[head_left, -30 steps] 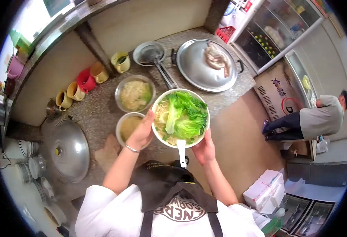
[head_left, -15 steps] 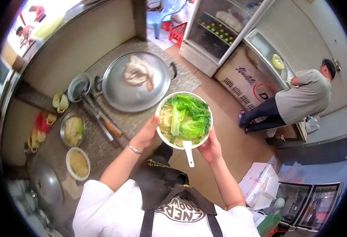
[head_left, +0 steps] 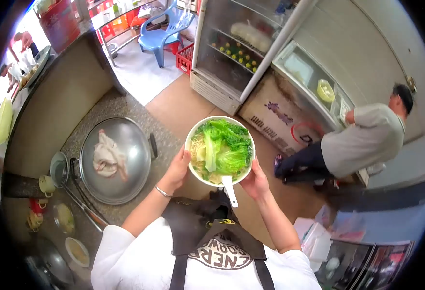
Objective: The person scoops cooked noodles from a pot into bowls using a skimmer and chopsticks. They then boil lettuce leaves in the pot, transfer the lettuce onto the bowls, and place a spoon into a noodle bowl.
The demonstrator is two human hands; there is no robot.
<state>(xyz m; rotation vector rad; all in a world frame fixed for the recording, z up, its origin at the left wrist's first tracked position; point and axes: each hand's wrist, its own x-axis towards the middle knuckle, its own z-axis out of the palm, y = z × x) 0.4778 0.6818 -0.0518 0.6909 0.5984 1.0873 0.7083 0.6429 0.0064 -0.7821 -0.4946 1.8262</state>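
A white bowl of noodle soup (head_left: pixel 191 153) is held level in front of my chest. Green lettuce leaves (head_left: pixel 229 145) cover much of the noodles, and a white spoon (head_left: pixel 229 189) leans over the rim nearest me. My left hand (head_left: pixel 177 166) grips the bowl's left side, the thumb up against the rim. On the opposite side my right hand (head_left: pixel 256 180) supports it in the same way. The fingers beneath the bowl are mostly hidden.
On the counter at left are a large lidded pan (head_left: pixel 135 169) with a cloth (head_left: pixel 108 154) on top, ladles (head_left: pixel 79 198) and a small bowl (head_left: pixel 77 252). A person (head_left: pixel 367 135) stands by a chest freezer (head_left: pixel 290 106); a glass-door fridge (head_left: pixel 217 92) and blue chair (head_left: pixel 166 34) are ahead.
My view has turned and moved forward, so the pan and counter have slid left and downward. More of the doorway and chair shows. The bowl stays in both hands.
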